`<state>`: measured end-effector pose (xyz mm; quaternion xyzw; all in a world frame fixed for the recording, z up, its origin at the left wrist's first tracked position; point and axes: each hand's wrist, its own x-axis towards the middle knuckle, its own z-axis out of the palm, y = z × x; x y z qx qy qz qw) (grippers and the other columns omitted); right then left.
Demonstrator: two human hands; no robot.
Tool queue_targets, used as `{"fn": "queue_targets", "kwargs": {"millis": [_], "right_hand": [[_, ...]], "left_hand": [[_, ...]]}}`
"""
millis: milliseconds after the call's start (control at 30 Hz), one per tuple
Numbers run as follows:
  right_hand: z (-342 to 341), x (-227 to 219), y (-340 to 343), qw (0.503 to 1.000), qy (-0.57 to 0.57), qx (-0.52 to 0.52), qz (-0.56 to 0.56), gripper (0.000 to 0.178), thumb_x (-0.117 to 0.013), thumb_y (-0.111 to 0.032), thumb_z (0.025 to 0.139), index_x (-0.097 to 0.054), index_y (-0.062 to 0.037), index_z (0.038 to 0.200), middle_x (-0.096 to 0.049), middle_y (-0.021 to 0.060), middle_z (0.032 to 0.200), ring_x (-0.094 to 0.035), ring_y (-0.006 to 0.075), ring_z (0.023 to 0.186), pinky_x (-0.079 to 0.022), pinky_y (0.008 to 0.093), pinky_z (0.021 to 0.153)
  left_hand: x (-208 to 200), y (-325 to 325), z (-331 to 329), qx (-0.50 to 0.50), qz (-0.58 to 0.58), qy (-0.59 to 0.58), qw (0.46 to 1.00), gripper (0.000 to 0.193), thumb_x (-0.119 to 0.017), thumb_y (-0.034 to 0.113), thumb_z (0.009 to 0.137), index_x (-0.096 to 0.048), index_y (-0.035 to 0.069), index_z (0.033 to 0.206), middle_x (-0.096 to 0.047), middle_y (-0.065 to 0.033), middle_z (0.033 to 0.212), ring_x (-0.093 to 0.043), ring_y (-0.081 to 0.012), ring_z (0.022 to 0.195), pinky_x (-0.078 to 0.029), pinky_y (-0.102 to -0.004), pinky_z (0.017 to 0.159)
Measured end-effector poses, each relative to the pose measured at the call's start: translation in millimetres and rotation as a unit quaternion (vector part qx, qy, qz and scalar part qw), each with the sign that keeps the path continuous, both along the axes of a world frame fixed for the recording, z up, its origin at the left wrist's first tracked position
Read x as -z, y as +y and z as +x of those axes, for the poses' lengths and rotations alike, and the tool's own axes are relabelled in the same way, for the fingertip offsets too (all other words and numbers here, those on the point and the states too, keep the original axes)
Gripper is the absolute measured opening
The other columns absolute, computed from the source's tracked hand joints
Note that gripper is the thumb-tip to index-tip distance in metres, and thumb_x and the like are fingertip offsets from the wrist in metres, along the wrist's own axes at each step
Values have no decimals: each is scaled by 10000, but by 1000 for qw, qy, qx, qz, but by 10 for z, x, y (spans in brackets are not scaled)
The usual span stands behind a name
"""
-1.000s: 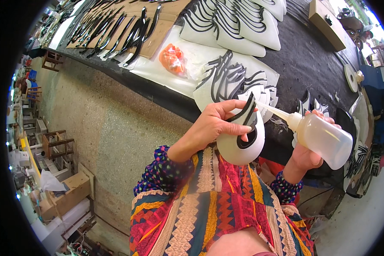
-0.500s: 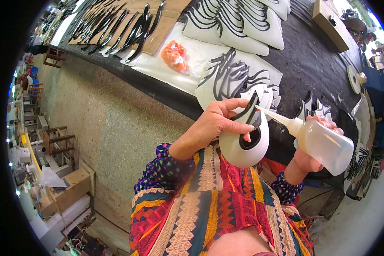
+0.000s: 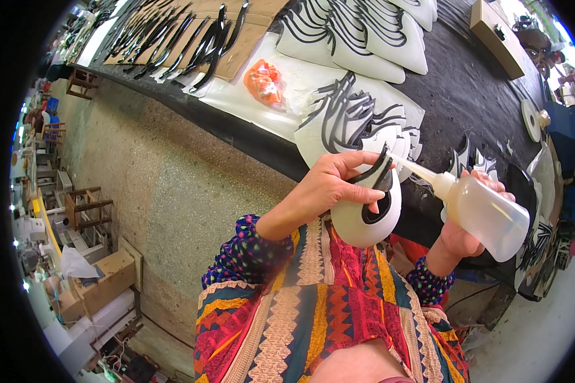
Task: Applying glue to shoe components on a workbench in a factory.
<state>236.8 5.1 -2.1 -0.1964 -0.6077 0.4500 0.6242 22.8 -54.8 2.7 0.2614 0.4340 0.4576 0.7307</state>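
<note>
My left hand [image 3: 342, 185] is closed on a white curved shoe-upper piece [image 3: 361, 231] with a black-edged opening, thumb on its black strip and fingers behind. My right hand [image 3: 469, 220] grips a translucent squeeze bottle [image 3: 489, 217], tilted so that its long thin nozzle [image 3: 415, 167] points left at the piece's black upper tip. Whether the nozzle tip touches the edge I cannot tell. Just beyond my left hand, a fanned stack of white pieces with black edging [image 3: 348, 115] lies on the table.
On the black-covered table [image 3: 453, 76] are more white pieces [image 3: 383, 48], an orange-and-clear plastic bag [image 3: 263, 83] and black strips on cardboard [image 3: 243, 38]. A wooden box [image 3: 495, 38] stands at the far right. Wooden stools [image 3: 86, 209] stand on the floor to the left.
The held piece has shifted slightly in my left hand, and its upper tip sits a little lower and farther right. The bottle stays almost where it was.
</note>
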Motion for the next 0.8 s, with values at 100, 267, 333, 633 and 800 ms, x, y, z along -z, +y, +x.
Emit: {"fn": "queue_targets", "kwargs": {"millis": [100, 267, 333, 633, 800], "right_hand": [[-243, 162, -76, 997, 47, -47, -28, 782, -725, -526, 556, -382, -81, 1099, -465, 85, 1014, -469, 284, 974, -411, 439, 827], [-468, 286, -147, 995, 56, -76, -33, 772, -729, -534, 522, -394, -82, 1050, -470, 65, 966, -492, 255, 930, -435, 431, 808], [-511, 296, -173, 994, 69, -62, -51, 757, -720, -535, 533, -396, -75, 1040, -469, 64, 955, -502, 250, 909, -451, 422, 797], [-315, 120, 14, 999, 52, -8, -3, 774, -728, -537, 524, -399, -71, 1047, -466, 72, 964, -487, 264, 961, -453, 408, 820], [-90, 27, 80, 998, 23, 36, 52, 775, -713, -545, 556, -395, -66, 1076, -463, 80, 995, -473, 283, 993, -427, 424, 848]], "left_hand": [[-18, -239, -148, -56, -40, 31, 997, 383, -603, -55, 698, -529, -16, 1071, -616, -90, 737, -591, -129, 620, -463, -217, 596], [-50, -499, -299, -82, -65, 36, 994, 378, -601, -26, 720, -519, -22, 1089, -597, -66, 745, -565, -98, 634, -446, -203, 619], [-65, -518, -300, -86, -76, 46, 992, 387, -601, -30, 717, -518, -23, 1095, -598, -66, 746, -566, -100, 633, -447, -207, 620], [-68, -85, -230, -30, -10, 64, 997, 426, -602, -41, 709, -501, -25, 1123, -612, -82, 765, -581, -110, 632, -451, -202, 614], [-58, 184, -102, 25, 29, 28, 999, 432, -601, -33, 720, -486, -30, 1137, -610, -93, 792, -585, -119, 643, -458, -213, 619]]}}
